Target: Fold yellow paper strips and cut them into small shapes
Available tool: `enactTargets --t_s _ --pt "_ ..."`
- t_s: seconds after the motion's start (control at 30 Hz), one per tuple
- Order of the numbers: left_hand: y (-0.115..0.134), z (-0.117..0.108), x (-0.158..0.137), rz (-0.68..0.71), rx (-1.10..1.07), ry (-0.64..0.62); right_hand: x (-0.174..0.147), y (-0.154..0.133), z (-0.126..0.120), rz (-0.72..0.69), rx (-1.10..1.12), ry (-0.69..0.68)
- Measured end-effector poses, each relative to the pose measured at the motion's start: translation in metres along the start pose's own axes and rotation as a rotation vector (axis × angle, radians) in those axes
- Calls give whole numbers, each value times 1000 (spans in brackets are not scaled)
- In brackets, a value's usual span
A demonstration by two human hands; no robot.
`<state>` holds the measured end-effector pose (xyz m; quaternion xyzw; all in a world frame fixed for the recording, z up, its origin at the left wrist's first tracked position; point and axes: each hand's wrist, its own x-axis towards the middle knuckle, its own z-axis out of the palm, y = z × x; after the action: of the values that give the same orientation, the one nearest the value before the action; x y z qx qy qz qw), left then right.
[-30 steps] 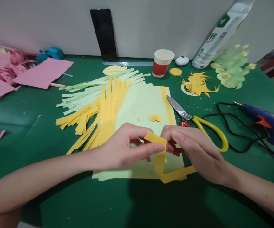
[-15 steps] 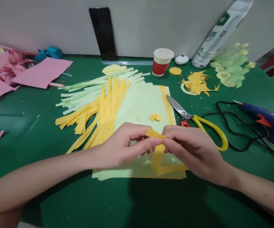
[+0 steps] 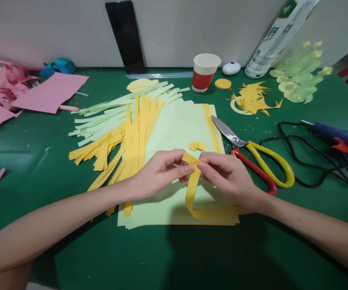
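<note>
Between my two hands is a yellow paper strip (image 3: 193,187), folded over at its top, its long tail bending to the right over the paper. My left hand (image 3: 164,173) pinches the folded end between thumb and fingers. Close against it, my right hand (image 3: 222,173) pinches the same fold from the other side. Beneath them lies a stack of light green paper sheets (image 3: 162,213). Small yellow paper pieces (image 3: 197,146) rest on the stack just beyond my fingers. Long yellow strips (image 3: 136,141) lie across its left side.
Scissors (image 3: 252,157) with red and yellow handles lie right of the stack, near a blue glue gun (image 3: 340,145) and its black cord. A paper cup (image 3: 204,72) stands behind. Pale green strips (image 3: 101,121) and pink paper (image 3: 53,90) are at left; yellow spiky cut-outs (image 3: 254,98) at right.
Both hands have shifted slightly left and up with the pinched strip, whose tail now hangs more narrowly. The red scissor handle has come into fuller view. The camera view has moved a little.
</note>
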<state>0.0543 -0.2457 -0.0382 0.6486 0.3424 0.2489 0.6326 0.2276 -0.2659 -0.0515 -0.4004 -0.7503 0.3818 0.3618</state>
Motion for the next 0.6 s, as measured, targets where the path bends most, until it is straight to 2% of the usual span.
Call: enactTargets --t_s 0.37,0.5,0.6 --pt "-21 -2 2 69 5 -55 -1 10 5 110 90 2" --pt "-24 0 4 108 98 -7 -2 12 5 158 93 7" --pt "-25 1 6 88 92 16 -2 11 5 195 82 -32"
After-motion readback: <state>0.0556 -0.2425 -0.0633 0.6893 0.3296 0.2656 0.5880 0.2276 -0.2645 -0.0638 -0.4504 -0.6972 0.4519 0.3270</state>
